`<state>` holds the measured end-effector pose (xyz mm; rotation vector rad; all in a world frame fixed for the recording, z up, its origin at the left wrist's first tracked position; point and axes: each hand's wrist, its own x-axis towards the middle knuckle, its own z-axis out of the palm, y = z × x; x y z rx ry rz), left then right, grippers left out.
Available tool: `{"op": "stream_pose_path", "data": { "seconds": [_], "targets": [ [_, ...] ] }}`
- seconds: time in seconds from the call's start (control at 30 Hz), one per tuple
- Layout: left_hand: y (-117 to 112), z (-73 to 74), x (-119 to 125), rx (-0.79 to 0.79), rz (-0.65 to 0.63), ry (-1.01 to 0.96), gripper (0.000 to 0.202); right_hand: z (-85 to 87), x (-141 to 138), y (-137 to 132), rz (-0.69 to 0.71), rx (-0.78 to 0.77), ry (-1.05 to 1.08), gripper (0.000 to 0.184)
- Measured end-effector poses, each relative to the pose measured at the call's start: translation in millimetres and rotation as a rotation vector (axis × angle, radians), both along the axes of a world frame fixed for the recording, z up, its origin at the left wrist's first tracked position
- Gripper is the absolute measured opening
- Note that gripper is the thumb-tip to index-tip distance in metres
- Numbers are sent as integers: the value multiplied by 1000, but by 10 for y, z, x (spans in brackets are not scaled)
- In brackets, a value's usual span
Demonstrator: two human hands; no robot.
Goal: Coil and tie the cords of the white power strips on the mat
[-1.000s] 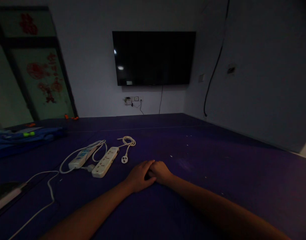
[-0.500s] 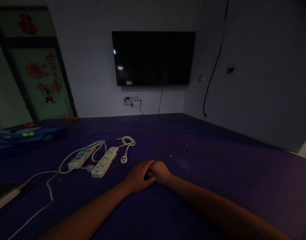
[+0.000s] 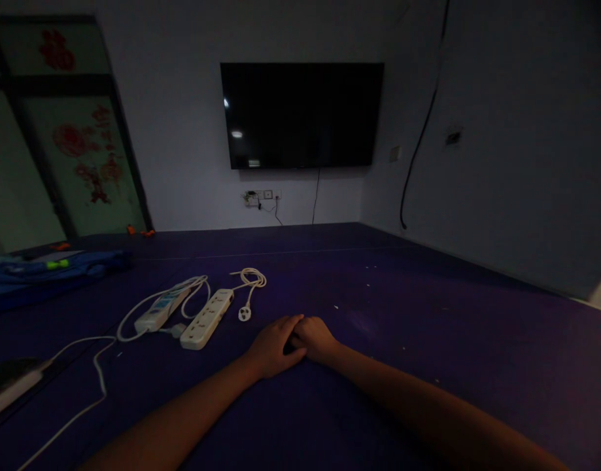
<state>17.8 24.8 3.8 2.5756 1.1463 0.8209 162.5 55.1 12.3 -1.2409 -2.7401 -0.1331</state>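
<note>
My left hand (image 3: 272, 347) and my right hand (image 3: 316, 337) rest on the dark purple surface (image 3: 403, 340), clasped together with fingers curled into each other; no object shows in them. Nearest, to the left of my left hand, lies a white power strip (image 3: 206, 318) with its white plug (image 3: 244, 313) and looped cord (image 3: 252, 277). A second white power strip (image 3: 159, 310) lies further left, its cable trailing toward the near left edge.
A black wall-mounted TV (image 3: 303, 114) hangs ahead, with a wall socket (image 3: 261, 195) below it. Blue fabric (image 3: 50, 268) is heaped at the left. A flat dark-and-white object (image 3: 10, 386) sits at the near left. A black cable (image 3: 418, 150) runs down the right wall.
</note>
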Motion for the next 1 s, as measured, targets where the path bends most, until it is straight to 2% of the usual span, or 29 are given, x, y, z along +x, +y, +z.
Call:
{"op": "stream_pose_path", "data": {
  "seconds": [1.0],
  "targets": [
    [-4, -6, 1, 16, 15, 16, 60, -4, -12, -5, -26, -5, 0, 28]
  ]
}}
